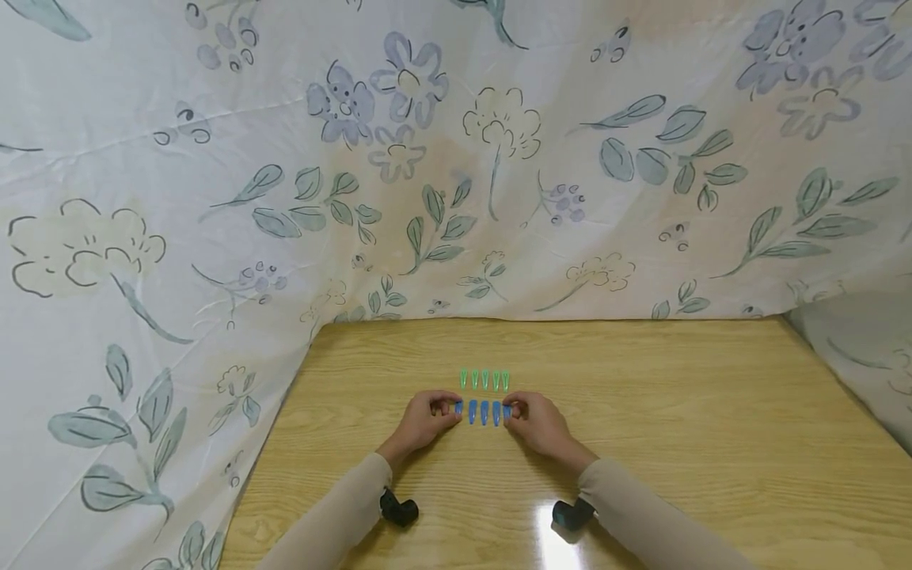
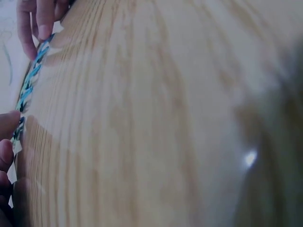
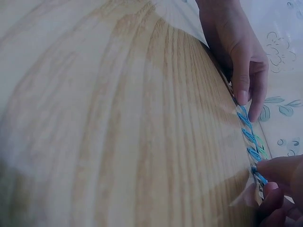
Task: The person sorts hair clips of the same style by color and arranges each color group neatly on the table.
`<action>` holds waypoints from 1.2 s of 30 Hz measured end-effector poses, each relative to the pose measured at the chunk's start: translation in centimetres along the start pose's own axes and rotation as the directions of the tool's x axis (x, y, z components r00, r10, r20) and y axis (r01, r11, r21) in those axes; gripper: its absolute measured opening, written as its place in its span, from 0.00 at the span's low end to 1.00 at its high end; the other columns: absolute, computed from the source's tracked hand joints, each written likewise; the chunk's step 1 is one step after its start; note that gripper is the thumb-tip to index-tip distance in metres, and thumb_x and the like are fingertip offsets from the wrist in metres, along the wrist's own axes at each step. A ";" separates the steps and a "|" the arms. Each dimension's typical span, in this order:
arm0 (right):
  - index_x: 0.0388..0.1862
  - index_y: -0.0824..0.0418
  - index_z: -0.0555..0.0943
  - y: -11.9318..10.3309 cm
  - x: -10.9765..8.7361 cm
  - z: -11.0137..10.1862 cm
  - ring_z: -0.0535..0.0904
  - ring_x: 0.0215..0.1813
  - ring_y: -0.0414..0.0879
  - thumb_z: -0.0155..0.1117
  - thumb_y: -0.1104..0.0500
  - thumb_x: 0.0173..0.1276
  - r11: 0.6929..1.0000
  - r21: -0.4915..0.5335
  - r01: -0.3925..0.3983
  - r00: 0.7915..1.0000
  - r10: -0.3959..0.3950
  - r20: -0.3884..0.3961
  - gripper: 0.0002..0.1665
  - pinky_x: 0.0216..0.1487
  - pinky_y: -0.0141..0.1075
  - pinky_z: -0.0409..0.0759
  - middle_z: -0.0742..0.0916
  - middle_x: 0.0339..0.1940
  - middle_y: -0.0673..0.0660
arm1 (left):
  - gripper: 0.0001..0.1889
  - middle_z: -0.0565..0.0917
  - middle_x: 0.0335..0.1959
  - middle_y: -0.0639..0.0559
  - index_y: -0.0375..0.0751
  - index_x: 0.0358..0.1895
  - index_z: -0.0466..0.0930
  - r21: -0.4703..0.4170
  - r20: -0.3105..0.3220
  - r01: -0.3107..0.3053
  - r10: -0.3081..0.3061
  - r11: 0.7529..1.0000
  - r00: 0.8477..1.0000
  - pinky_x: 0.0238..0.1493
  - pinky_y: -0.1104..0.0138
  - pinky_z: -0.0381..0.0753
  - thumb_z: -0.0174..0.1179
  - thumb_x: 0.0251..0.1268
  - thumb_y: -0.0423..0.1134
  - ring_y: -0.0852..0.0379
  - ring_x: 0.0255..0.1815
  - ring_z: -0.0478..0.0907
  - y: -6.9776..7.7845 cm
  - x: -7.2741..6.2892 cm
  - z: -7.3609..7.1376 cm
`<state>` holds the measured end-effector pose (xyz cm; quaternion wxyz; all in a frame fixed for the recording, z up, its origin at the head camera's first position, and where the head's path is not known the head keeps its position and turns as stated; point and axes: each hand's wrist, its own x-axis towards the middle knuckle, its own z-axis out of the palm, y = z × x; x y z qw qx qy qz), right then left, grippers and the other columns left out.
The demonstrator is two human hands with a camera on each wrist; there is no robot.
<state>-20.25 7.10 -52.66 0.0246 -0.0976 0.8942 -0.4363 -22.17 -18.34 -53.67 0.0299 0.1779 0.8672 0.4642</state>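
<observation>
Several blue snap hair clips (image 1: 484, 412) lie side by side in a row on the wooden table. Behind them runs a matching row of several green snap hair clips (image 1: 485, 380). My left hand (image 1: 425, 419) pinches the leftmost blue clip (image 1: 459, 408) between thumb and index finger, one at each end. At the opposite end of the row, my right hand (image 1: 539, 423) pinches the rightmost blue clip (image 1: 507, 412) in the same way. Fingers partly cover both end clips. In the right wrist view, the blue clips (image 3: 247, 135) appear edge-on between the two hands.
The wood-grain table (image 1: 677, 412) stretches out on both sides of the clips. A floral cloth (image 1: 541, 198) hangs behind the table and along its left side. Black wrist devices (image 1: 399, 509) sit at the sleeves, and a bright glare spot shows near the front.
</observation>
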 end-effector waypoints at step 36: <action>0.59 0.77 0.78 1.1 0.2 -2.3 0.74 0.22 0.44 0.57 0.61 0.78 0.934 0.357 -0.013 0.969 -0.076 0.235 0.20 0.18 0.29 0.69 0.86 0.39 0.72 | 0.16 0.86 0.41 0.37 0.33 0.59 0.82 -0.122 -0.027 0.043 -0.046 0.992 0.999 0.37 0.72 0.76 0.60 0.74 0.35 0.64 0.34 0.77 0.2 -0.9 -2.2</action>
